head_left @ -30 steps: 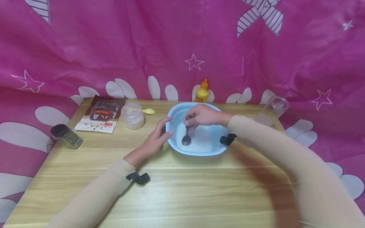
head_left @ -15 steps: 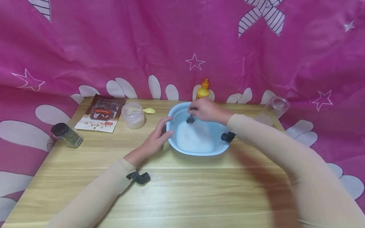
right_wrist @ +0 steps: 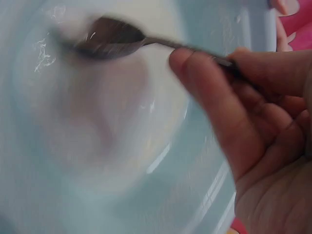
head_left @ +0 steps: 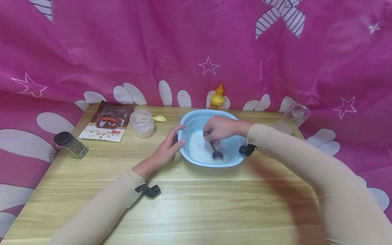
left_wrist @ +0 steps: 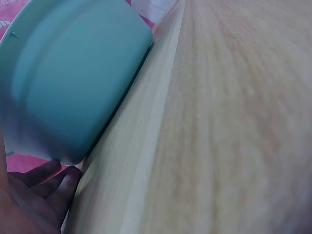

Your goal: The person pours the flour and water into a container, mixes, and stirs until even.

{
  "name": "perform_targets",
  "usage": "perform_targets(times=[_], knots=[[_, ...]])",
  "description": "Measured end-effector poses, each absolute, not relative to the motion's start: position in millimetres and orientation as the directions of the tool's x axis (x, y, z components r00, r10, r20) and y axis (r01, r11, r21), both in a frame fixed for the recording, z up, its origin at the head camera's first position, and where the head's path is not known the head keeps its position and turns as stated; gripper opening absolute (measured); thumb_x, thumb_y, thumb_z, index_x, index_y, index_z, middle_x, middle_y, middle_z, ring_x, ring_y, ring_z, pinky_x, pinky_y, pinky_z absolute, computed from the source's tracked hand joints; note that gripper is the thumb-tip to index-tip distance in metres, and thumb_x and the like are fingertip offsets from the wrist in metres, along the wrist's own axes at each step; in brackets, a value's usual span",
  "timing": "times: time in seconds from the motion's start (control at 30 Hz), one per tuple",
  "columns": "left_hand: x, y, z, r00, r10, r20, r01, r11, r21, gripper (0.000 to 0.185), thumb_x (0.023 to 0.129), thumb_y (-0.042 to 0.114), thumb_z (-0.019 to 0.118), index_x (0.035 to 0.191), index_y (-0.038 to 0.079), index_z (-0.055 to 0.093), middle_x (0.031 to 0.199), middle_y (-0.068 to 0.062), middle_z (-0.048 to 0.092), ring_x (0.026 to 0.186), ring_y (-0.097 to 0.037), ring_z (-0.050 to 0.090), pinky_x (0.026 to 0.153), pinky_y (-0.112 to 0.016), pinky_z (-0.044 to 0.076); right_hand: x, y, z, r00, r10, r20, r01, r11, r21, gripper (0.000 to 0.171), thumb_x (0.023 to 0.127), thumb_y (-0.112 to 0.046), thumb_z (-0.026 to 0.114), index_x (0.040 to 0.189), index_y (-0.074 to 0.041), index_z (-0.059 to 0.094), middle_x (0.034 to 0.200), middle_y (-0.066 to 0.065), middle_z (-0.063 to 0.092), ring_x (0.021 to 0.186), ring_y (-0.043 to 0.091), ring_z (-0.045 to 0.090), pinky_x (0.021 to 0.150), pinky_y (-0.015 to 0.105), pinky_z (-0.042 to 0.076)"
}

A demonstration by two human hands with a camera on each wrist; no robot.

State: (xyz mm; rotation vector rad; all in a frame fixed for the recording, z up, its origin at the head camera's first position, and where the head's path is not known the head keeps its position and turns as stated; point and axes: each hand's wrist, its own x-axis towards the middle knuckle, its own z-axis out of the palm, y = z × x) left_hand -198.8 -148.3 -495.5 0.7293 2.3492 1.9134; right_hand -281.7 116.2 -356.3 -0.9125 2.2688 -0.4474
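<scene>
A light blue basin (head_left: 183, 126) with white liquid in it stands on the wooden table (head_left: 190, 204). My right hand (head_left: 221, 128) pinches the handle of a dark metal spoon (head_left: 216, 154) whose bowl dips into the liquid near the basin's front right. In the right wrist view the spoon (right_wrist: 114, 37) is blurred above the white liquid, and the right hand (right_wrist: 253, 107) grips its handle. My left hand (head_left: 167, 148) grips the basin's left rim; in the left wrist view the left hand's fingers (left_wrist: 44, 187) touch the basin's outer wall (left_wrist: 78, 83).
Left of the basin stand a small clear tub of white powder (head_left: 142, 124), a yellow spoon (head_left: 160, 118), a brown packet (head_left: 108, 122) and a dark-lidded spice jar (head_left: 70, 145). A yellow squeeze bottle (head_left: 217, 98) stands behind the basin, a clear cup (head_left: 292, 119) at the right.
My right hand has swung the spoon from the basin's front left, round by its far rim, to its front right. The left hand has stayed on the rim.
</scene>
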Motion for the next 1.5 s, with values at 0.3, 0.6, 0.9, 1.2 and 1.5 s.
perform_targets(times=[0.3,0.6,0.9,1.2,1.5], knots=[[-199.3,-148.3,-498.9,-0.885,0.372,0.280,0.342,0.112,0.933,0.059,0.116,0.014,0.057,0.170,0.017,0.034,0.166,-0.030,0.047,0.151,-0.045,0.053,0.119,-0.058,0.052,-282.9,102.0,-368.7,-0.738,-0.635,-0.226,-0.278,0.592,-0.757,0.022,0.107,-0.013,0.076,0.122,0.003,0.080,0.102,0.009,0.082,0.099,0.029,0.083,0.094,0.044,0.068],[-198.7,-148.7,-492.8,-0.888,0.371,0.271,0.340,0.135,0.931,0.058,0.117,0.018,0.056,0.170,0.018,0.034,0.175,-0.025,0.037,0.156,-0.046,0.046,0.123,-0.060,0.046,-288.5,113.0,-359.6,-0.839,-0.543,-0.047,-0.487,0.786,-0.382,0.020,0.108,-0.017,0.075,0.124,-0.005,0.081,0.100,0.004,0.078,0.086,0.022,0.069,0.076,0.034,0.063],[-199.5,-149.4,-495.1,-0.892,0.363,0.269,0.336,0.134,0.932,0.058,0.116,0.016,0.056,0.170,0.017,0.034,0.173,-0.026,0.040,0.155,-0.047,0.047,0.121,-0.060,0.048,-289.6,116.3,-359.0,-0.807,-0.589,-0.036,-0.551,0.773,-0.314,0.018,0.107,-0.015,0.075,0.119,-0.005,0.082,0.092,0.004,0.077,0.079,0.021,0.068,0.071,0.032,0.061],[-198.5,-148.4,-495.9,-0.893,0.365,0.263,0.331,0.136,0.934,0.058,0.117,0.016,0.056,0.171,0.018,0.033,0.174,-0.025,0.038,0.156,-0.045,0.046,0.122,-0.059,0.048,-286.7,119.5,-355.6,-0.700,-0.679,-0.220,-0.459,0.664,-0.590,0.018,0.107,-0.018,0.077,0.116,-0.004,0.083,0.094,-0.001,0.083,0.087,0.013,0.082,0.086,0.034,0.066],[-199.8,-148.9,-495.5,-0.892,0.369,0.262,0.334,0.147,0.931,0.058,0.117,0.019,0.056,0.170,0.019,0.034,0.175,-0.023,0.037,0.156,-0.045,0.046,0.122,-0.059,0.047,-296.6,131.4,-350.9,-0.727,-0.623,-0.289,-0.482,0.763,-0.431,0.018,0.107,-0.013,0.069,0.109,0.002,0.080,0.084,0.005,0.076,0.075,0.018,0.077,0.078,0.033,0.065]])
